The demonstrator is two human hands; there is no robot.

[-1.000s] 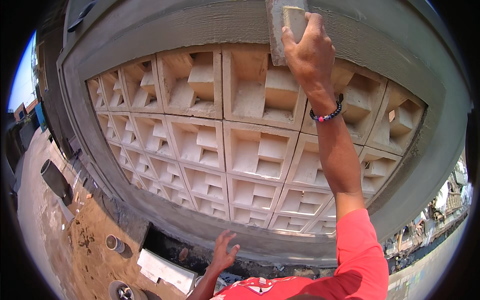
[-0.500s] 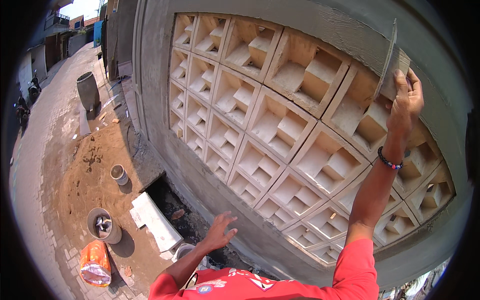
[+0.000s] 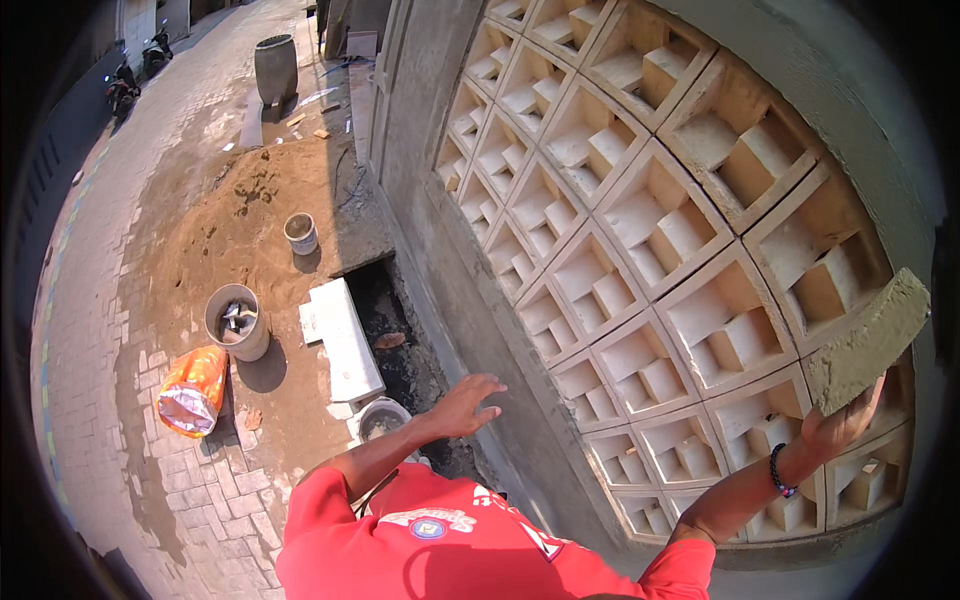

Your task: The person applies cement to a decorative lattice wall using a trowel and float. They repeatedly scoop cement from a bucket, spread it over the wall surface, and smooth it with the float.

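My right hand (image 3: 843, 428) grips a flat plastering float (image 3: 868, 340), its broad face coated in greyish wet mortar. The float is in front of the lower right part of a panel of cream ventilation blocks (image 3: 762, 160); whether it touches them I cannot tell. My fingers are partly hidden behind it. Smooth grey plaster (image 3: 835, 85) borders the panel above. Low beside the wall, my left hand (image 3: 462, 405) hangs in the air with fingers apart and nothing in it.
An uncovered drain (image 3: 378, 300) runs along the wall's foot, with a white slab (image 3: 352, 350) beside it and a bucket (image 3: 380, 412) near me. Further left are a bucket of tools (image 3: 255, 346), an orange sack (image 3: 195, 380), a small bucket (image 3: 303, 243) and a sand heap (image 3: 220, 215).
My right hand has come down from the panel's top edge with the float, whose mortar-coated face now shows. The view has swung left. My left hand stays open.
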